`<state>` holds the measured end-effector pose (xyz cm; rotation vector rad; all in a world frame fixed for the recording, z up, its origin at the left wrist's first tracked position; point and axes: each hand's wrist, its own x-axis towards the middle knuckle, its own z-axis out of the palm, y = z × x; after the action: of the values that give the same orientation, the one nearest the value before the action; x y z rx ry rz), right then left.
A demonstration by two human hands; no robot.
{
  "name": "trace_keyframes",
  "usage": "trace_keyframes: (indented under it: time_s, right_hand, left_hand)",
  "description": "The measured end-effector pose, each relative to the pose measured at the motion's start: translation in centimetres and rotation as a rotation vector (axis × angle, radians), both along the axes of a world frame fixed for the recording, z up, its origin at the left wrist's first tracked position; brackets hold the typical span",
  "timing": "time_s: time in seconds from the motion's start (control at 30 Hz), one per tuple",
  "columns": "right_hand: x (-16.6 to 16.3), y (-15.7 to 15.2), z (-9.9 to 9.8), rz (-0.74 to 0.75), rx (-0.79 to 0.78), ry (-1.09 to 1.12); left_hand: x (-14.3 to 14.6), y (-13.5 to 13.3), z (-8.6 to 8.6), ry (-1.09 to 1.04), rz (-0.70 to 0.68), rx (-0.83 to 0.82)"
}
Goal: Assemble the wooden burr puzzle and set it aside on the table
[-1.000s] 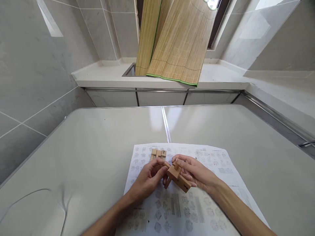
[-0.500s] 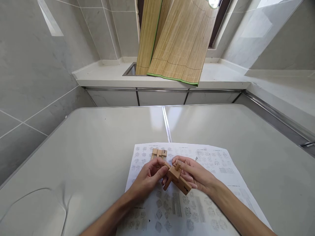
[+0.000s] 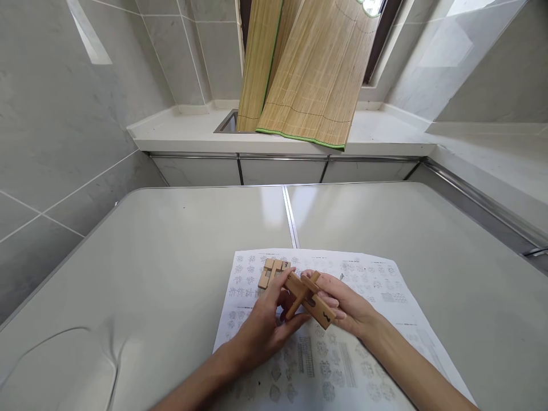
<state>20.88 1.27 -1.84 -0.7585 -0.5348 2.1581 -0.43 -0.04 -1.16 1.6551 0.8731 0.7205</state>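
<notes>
Wooden bars, crossed and locked into one small puzzle assembly (image 3: 305, 297), were held just above a printed sheet (image 3: 372, 285). The left hand (image 3: 263, 325) had its fingers closed on the lower left end. The right hand (image 3: 342, 302) was clamped on the right end, so both hands met on the one piece.

Just beyond the left thumb, a few loose wooden pieces (image 3: 269, 273) lay on the sheet, their right edge partly hidden by the assembly. The forearms covered the lower part of the sheet.

The sheet rested on a pale grey table (image 3: 171, 257) with a narrow seam (image 3: 289, 217) running away from the person. Behind the table stood a white ledge (image 3: 180, 134), where bamboo mats (image 3: 308, 74) edged in green leaned and covered most of a sunken sink (image 3: 229, 121). Grey tiled walls (image 3: 64, 114) closed the room on both sides.

A dark wavy mark showed on the assembly's near end. The sheet carried rows of small diagrams, and its captions were too small to read.
</notes>
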Motion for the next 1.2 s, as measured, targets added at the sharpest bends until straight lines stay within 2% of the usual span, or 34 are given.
trace_keyframes:
  time_s: [0.17,0.3,0.47,0.73,1.2]
  right_hand:
    - [-0.02,-0.04,0.02,-0.012,0.005,-0.001]
    - [-0.34,-0.05,0.21,-0.035,0.018,-0.017]
    - [-0.84,-0.04,0.42,-0.077,0.021,-0.024]
    - [-0.62,-0.14,0.09,-0.05,0.059,-0.062]
    - [-0.61,-0.3,0.58,-0.01,0.117,-0.078]
  left_hand:
    - [0.01,0.04,0.66,0.023,-0.044,0.051]
    - [-0.01,-0.25,0.19,-0.014,-0.027,0.004]
    - [0.01,-0.22,-0.15,-0.05,-0.007,0.066]
    - [0.22,-0.11,-0.03,-0.061,0.079,0.074]
    - [0.25,-0.14,0.0,-0.049,0.051,0.044]
